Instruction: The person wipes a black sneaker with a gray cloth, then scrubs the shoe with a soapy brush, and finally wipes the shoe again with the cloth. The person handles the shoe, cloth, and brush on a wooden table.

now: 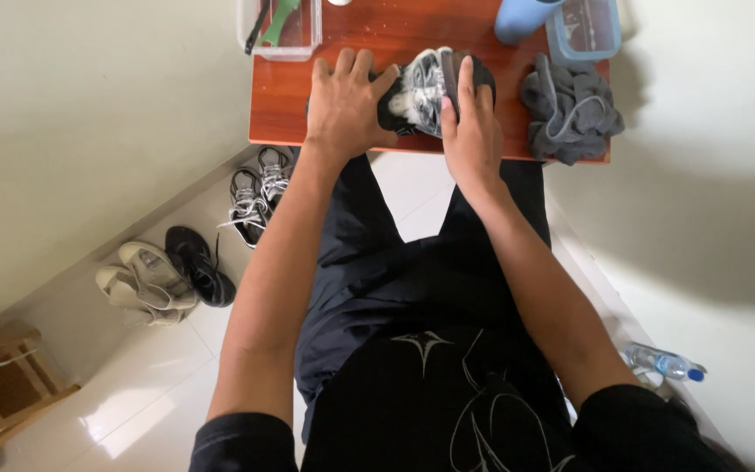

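Off the bench's left side, on the floor along the wall, a beige pair of shoes (144, 281), a black shoe (198, 265) and a grey-laced pair of trainers (258, 193) are seen. At the far left corner of the bench (283, 114) a clear plastic tray (279, 31) is set.

The left hand (347, 103) is laid open and flat, palm down, near the front edge of the bench, its fingers spread and its thumb touching the left end of a black and grey shoe (425, 92). The shoe is placed at the middle of the bench, close to the front edge. The right hand (469, 127) is pressed over the shoe's right end, fingers curved loosely upon it; whether it is truly gripped cannot be told, the view being partly blocked.

The shoe is judged light, with a soft, yielding upper and a stiffer sole; it would best be held at heel and toe, or by the sole edges.

Further right, a crumpled grey cloth (570, 109) is lying at the front right corner, with a blue cup (522, 17) and a clear box (583, 26) behind it.
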